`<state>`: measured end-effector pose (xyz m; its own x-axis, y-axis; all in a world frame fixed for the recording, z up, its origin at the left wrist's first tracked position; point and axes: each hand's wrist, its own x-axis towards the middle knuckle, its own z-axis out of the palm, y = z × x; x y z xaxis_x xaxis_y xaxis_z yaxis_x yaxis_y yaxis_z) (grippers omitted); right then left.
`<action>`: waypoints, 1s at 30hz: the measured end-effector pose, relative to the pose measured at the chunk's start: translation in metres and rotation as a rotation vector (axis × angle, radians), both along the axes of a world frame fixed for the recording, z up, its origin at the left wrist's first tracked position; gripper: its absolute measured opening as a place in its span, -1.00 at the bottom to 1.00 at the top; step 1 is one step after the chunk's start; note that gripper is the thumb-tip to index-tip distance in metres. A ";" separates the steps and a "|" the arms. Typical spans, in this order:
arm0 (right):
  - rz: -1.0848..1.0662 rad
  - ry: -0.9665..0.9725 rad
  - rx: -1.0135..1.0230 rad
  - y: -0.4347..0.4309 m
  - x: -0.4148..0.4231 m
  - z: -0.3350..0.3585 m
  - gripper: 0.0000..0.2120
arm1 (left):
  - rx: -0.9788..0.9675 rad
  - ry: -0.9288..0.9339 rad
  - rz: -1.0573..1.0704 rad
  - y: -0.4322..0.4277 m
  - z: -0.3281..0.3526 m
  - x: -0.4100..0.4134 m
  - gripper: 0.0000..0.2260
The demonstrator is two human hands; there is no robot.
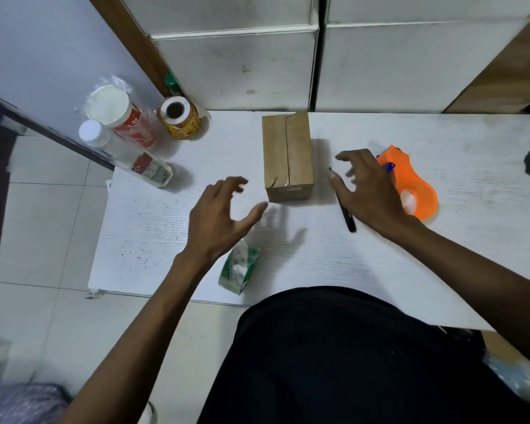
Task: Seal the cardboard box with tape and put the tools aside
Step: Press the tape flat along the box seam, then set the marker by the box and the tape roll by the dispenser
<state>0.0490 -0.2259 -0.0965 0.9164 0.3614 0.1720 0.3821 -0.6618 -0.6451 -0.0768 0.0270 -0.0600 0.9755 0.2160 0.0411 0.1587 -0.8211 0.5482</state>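
Cardboard box flanked by two empty, spread hands above the white table.

The left hand is held with fingers spread wide and nothing is gripped; the box is seen just beyond its fingertips and to their right, apart from them. The right hand is likewise splayed and empty, with the box near its thumb side to the left. A black pen is partly covered under this hand, and an orange tape dispenser is found just behind it to the right. A green-printed tape roll is seen beside the left wrist, nearer the body. The box flaps are closed.
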 end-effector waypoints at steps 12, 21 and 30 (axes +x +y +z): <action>-0.009 0.211 -0.746 0.002 -0.022 -0.025 -0.69 | -0.046 0.503 0.193 -0.032 0.002 -0.055 -0.53; 0.008 0.256 -0.800 0.010 -0.019 -0.036 -0.92 | -0.477 0.425 0.238 -0.053 -0.042 -0.019 -0.58; -0.208 0.408 -0.037 -0.010 -0.032 -0.013 -0.76 | -0.305 0.287 0.209 -0.071 -0.067 -0.010 -0.86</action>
<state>0.0166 -0.2358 -0.1091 0.9603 0.1615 -0.2275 -0.0418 -0.7229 -0.6897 -0.0873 -0.0438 -0.1265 0.8723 0.3698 -0.3200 0.4844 -0.5637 0.6690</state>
